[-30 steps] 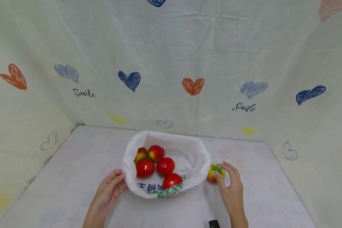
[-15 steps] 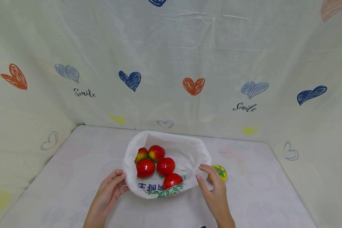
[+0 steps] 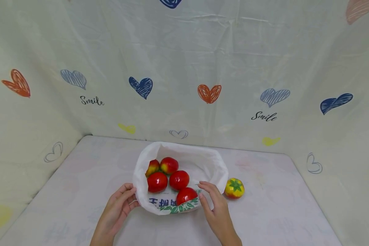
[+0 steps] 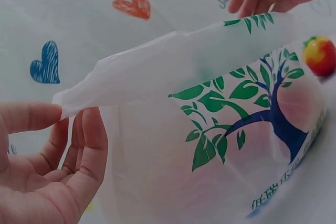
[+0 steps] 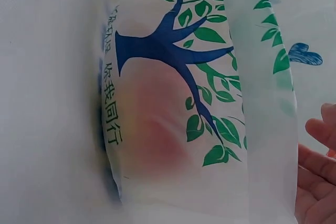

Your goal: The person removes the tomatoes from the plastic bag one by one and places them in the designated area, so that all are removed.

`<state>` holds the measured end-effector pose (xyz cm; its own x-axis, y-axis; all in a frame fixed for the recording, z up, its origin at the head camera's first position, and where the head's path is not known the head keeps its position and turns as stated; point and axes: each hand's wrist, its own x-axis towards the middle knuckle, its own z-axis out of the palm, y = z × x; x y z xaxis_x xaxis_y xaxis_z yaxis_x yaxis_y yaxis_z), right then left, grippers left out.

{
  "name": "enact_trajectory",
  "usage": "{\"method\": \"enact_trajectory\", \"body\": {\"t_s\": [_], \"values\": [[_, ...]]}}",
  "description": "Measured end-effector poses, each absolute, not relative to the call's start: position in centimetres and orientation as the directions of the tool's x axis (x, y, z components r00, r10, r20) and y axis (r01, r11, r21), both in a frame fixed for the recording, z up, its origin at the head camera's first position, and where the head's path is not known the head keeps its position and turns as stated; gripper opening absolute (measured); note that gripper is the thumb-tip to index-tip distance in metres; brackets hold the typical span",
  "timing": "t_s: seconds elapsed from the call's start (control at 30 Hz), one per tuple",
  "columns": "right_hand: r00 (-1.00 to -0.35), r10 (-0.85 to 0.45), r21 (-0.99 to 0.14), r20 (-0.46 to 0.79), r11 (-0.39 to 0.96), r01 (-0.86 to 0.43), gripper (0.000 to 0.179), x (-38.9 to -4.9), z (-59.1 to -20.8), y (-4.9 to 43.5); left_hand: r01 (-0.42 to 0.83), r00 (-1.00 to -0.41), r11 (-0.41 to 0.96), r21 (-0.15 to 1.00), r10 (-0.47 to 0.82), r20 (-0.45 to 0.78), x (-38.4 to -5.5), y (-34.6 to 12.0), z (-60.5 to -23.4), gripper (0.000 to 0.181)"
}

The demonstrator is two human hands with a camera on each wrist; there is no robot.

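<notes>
My left hand (image 3: 118, 208) pinches the left rim of a white plastic bag (image 4: 142, 72) between thumb and fingertips. The bag stands wide open on the table, its top edge folded outward, a green-leaved tree printed on its front. Inside lie several shiny tomatoes (image 3: 179, 180), mostly red, grouped toward the left and front. My right hand (image 3: 216, 208) is over the bag's front right rim, fingers loosely bent with nothing held in them. One more tomato (image 3: 234, 188), yellow and red with a green star-shaped calyx, sits on the table just right of the bag.
The pale table (image 3: 89, 177) reaches back to a white curtain (image 3: 178, 61) printed with hearts and the word "Smile". The curtain encloses the table's back and both sides.
My right hand has left the tomato outside the bag and moved left to the bag's front right rim. That tomato has tilted, its calyx turning. My left hand stays at the left rim.
</notes>
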<state>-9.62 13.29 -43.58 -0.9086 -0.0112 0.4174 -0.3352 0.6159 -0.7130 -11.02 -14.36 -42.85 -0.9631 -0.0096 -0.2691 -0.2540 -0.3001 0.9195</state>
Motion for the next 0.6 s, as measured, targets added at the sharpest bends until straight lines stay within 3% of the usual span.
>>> {"method": "enact_trajectory", "body": {"t_s": [0.6], "values": [[-0.975,-0.123,-0.71,0.183,0.67,-0.218,0.036,-9.66,-44.3,12.33,-0.297,-0.95,-0.305,0.905,0.0,-0.312,-11.01,-14.49,-42.57,0.008]]}}
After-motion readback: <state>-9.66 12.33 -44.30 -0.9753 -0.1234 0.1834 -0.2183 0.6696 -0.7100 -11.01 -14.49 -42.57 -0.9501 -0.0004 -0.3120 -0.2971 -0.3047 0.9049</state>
